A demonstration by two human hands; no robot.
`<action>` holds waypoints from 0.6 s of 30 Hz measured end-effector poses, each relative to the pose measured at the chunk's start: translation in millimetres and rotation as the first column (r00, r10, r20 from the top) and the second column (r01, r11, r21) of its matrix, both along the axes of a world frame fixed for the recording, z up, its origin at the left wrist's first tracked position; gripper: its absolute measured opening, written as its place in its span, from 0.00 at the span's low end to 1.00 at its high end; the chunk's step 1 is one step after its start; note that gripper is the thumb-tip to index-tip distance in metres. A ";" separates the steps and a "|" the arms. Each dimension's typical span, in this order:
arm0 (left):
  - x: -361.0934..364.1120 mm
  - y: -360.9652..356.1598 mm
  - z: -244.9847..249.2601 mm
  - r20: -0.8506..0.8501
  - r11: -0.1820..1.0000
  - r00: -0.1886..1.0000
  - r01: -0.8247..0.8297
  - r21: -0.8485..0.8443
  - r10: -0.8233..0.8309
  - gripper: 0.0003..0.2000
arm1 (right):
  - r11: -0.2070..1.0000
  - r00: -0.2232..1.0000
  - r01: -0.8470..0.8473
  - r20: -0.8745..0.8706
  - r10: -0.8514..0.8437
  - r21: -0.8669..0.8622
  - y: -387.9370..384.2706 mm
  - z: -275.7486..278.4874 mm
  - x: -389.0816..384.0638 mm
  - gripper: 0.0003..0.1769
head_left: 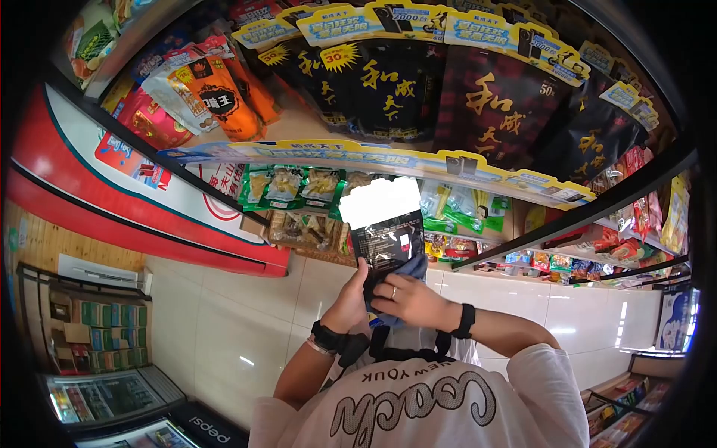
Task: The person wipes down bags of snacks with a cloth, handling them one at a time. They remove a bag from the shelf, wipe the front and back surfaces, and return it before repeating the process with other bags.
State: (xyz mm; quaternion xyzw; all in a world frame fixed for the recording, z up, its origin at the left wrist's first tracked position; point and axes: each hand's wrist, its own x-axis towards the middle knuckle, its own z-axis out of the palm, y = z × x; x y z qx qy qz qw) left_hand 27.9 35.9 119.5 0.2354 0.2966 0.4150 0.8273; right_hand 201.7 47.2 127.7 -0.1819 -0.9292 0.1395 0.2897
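In front of my chest is a black snack bag [373, 246] with a white, overexposed header and small print on the face turned to me. My left hand [346, 302] grips its left edge, thumb up along the side. Against the lower right of the bag, my right hand [415, 300] is closed on a dark blue-grey cloth [413, 267], which covers part of the print. The fingers of my left hand are hidden behind the bag.
Ahead, a shelf holds large black bags [396, 89], a dark red bag [497, 112] and orange bags [224, 101]. Green snack packs [287, 187] fill the shelf below. A red and white cabinet [149, 194] stands left; stacked boxes [112, 328] are beyond it.
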 end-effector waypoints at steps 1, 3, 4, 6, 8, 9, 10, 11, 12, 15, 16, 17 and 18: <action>0.7 -2.5 -3.9 -0.004 1.000 1.000 -0.020 -0.019 0.020 0.30 | 1.000 1.000 0.015 0.004 -0.015 0.008 7.9 0.7 3.4 0.19; -0.5 -7.6 -7.1 0.070 0.993 0.996 -0.040 -0.115 0.048 0.30 | 0.992 0.991 0.121 -0.055 -0.119 0.031 28.4 8.4 9.1 0.19; -0.2 -7.0 -6.4 0.050 0.992 0.997 -0.048 -0.113 0.054 0.30 | 0.970 0.968 0.236 -0.072 -0.240 -0.065 33.1 17.9 10.1 0.21; 0.6 -4.2 -2.6 0.010 0.993 0.998 -0.065 -0.103 0.066 0.30 | 0.976 0.973 0.213 -0.073 -0.217 -0.054 29.9 16.6 7.0 0.24; 0.7 -3.3 3.5 -0.026 0.994 0.998 -0.060 -0.093 0.058 0.30 | 0.996 0.998 0.053 -0.023 -0.055 -0.068 9.4 8.5 -1.2 0.26; 1.6 -3.4 8.6 -0.041 0.995 0.998 -0.046 -0.088 0.043 0.30 | 0.997 1.000 -0.026 0.003 0.027 -0.077 4.1 5.2 -3.1 0.26; 2.3 -2.0 11.2 -0.055 0.996 0.998 -0.031 -0.081 0.026 0.30 | 0.994 0.999 0.030 -0.039 -0.034 -0.106 6.9 3.5 -2.7 0.26; 4.2 -3.1 1.0 0.009 0.997 0.997 -0.071 -0.033 0.071 0.30 | 0.987 0.992 0.084 -0.078 -0.095 -0.136 10.7 2.1 -1.6 0.26; 7.1 -2.6 1.1 0.015 0.996 0.996 -0.085 -0.038 0.086 0.30 | 0.976 0.981 0.134 -0.115 -0.154 -0.171 14.1 4.5 -1.4 0.26; 13.3 -1.6 -4.4 -0.004 0.994 0.994 -0.108 -0.004 0.108 0.32 | 0.931 0.942 0.231 -0.174 -0.286 -0.283 16.5 18.6 -10.4 0.27; 12.1 -3.0 -8.1 -0.003 0.994 0.994 -0.110 -0.009 0.110 0.32 | 0.917 0.931 0.243 -0.189 -0.311 -0.315 15.1 20.7 -14.1 0.27; 11.1 -3.0 -10.7 -0.002 0.994 0.994 -0.110 -0.012 0.110 0.33 | 0.917 0.937 0.244 -0.167 -0.306 -0.315 14.5 18.6 -14.2 0.29; 11.0 -2.8 -9.9 -0.001 0.994 0.994 -0.109 -0.017 0.109 0.34 | 0.904 0.937 0.226 -0.172 -0.303 -0.363 15.1 17.1 -14.3 0.29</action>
